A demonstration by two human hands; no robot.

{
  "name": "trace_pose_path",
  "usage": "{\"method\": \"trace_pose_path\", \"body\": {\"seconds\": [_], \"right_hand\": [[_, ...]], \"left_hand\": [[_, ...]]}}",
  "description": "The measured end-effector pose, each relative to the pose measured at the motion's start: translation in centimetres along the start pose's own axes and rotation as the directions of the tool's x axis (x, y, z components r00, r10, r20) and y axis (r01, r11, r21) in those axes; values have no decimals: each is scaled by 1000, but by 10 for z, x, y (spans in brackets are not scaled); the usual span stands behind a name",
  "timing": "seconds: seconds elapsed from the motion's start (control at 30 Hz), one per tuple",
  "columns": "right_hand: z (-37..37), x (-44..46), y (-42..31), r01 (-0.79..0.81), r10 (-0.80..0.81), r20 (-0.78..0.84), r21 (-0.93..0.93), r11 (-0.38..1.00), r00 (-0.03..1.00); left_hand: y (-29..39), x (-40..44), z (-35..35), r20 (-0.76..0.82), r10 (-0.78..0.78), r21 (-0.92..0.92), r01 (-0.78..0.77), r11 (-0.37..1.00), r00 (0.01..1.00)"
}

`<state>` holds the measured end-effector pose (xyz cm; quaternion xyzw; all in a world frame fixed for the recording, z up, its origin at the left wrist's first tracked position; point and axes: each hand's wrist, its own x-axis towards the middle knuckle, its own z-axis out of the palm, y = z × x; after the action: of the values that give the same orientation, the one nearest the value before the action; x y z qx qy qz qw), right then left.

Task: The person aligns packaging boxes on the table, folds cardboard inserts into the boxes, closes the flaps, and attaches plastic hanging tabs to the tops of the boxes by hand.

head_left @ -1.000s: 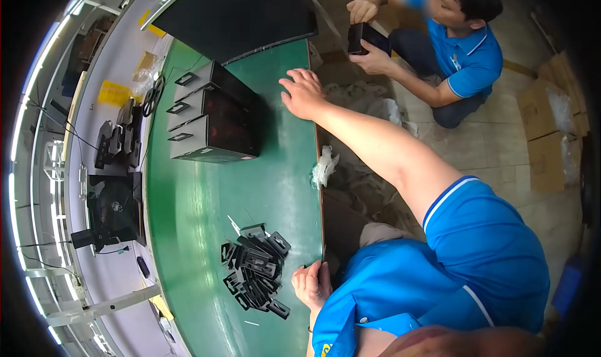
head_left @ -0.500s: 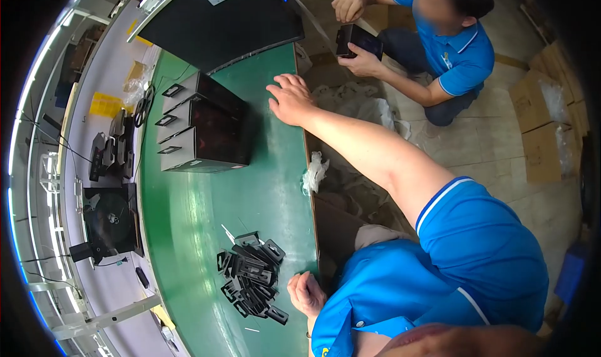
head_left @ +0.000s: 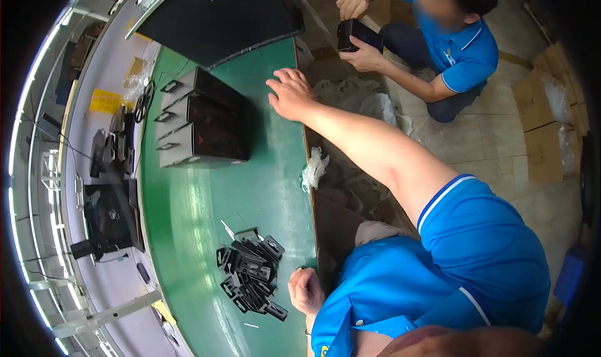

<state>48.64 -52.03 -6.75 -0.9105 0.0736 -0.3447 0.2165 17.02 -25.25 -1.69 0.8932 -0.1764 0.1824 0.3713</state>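
Note:
My right hand (head_left: 292, 96) is stretched out at the edge of the green table (head_left: 206, 232), palm down with fingers apart, holding nothing. To its left in the view stand three black-and-grey boxes (head_left: 216, 122) in a row, each with a slotted hanging tab. My left hand (head_left: 306, 290) rests at the table's near edge, fingers curled in, with nothing visible in it. Close to it lies a loose pile of black slotted hang-tab pieces (head_left: 250, 272), with thin white strips beside them.
A monitor (head_left: 219, 22) stands at the table's far end. A co-worker (head_left: 460, 56) crouches beyond the edge, holding a black box (head_left: 360, 36). Crumpled white plastic (head_left: 315, 169) hangs at the table edge. Cartons (head_left: 544, 125) stand on the floor. A shelf with a black device (head_left: 111, 216) runs alongside.
The view has shifted slightly. My two hands stay almost where they were. The co-worker's raised hand has come a little closer to the box it works on.

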Motion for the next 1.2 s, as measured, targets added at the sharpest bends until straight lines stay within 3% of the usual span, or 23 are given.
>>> {"method": "trace_pose_path", "body": {"seconds": [0.03,0.07,0.13,0.2,0.23,0.27,0.3,0.37,0.4,0.63,0.8,0.83,0.87,0.9,0.93,0.97,1.0,1.03,1.1,1.2], "right_hand": [[3,1,1,15,-15,9,-28,999,1000],[11,3,4,92,-99,-191,-47,995,977],[16,6,12,124,-133,-119,-78,989,984],[6,8,12,146,-165,-145,-136,980,976],[5,9,12,117,-129,-62,-165,979,990],[-11,27,12,-73,121,303,-165,984,945],[-14,32,2,-227,337,621,-252,941,708],[-16,31,1,-171,255,710,-190,967,656],[-17,31,1,-152,228,733,-170,974,641],[-17,33,4,-115,230,731,-204,972,643],[-15,35,7,-141,297,690,-275,951,660],[-14,36,8,-155,324,668,-302,941,670],[-13,36,8,-173,353,643,-327,929,680],[-27,35,-4,-188,351,642,-310,932,682],[-12,24,4,-99,169,387,-194,976,907],[7,11,16,33,-25,56,-132,991,998],[4,12,16,154,-174,-125,-158,975,977],[1,11,13,124,-132,-65,-125,984,989],[10,6,13,123,-137,-162,-93,988,977],[2,2,5,26,-27,-47,-23,999,999]], "left_hand": [[2,1,-3,11,-49,43,49,998,999],[4,5,-6,11,-93,57,92,994,996],[12,13,-8,-13,-385,-173,377,910,923],[24,34,-11,82,-573,-424,548,721,816],[27,42,-7,164,-635,-624,578,525,755],[28,48,-3,243,-669,-782,550,293,702],[24,55,0,337,-663,-856,511,80,669],[33,75,0,439,-704,-851,510,-126,558],[25,76,5,462,-688,-852,495,-170,559],[22,77,11,499,-646,-863,398,-310,578],[27,75,18,451,-659,-870,462,-173,602],[36,78,17,383,-532,-726,603,332,755],[47,80,14,388,-334,-417,487,768,859],[49,79,16,403,-298,-428,466,775,865],[47,79,22,344,-74,-268,174,948,936],[46,81,27,316,183,-87,-163,983,931],[46,80,25,330,95,-148,-48,988,939],[45,75,22,359,11,-203,66,977,933],[36,65,18,360,48,-53,-30,998,932],[36,60,24,396,103,72,-142,987,913]]}}
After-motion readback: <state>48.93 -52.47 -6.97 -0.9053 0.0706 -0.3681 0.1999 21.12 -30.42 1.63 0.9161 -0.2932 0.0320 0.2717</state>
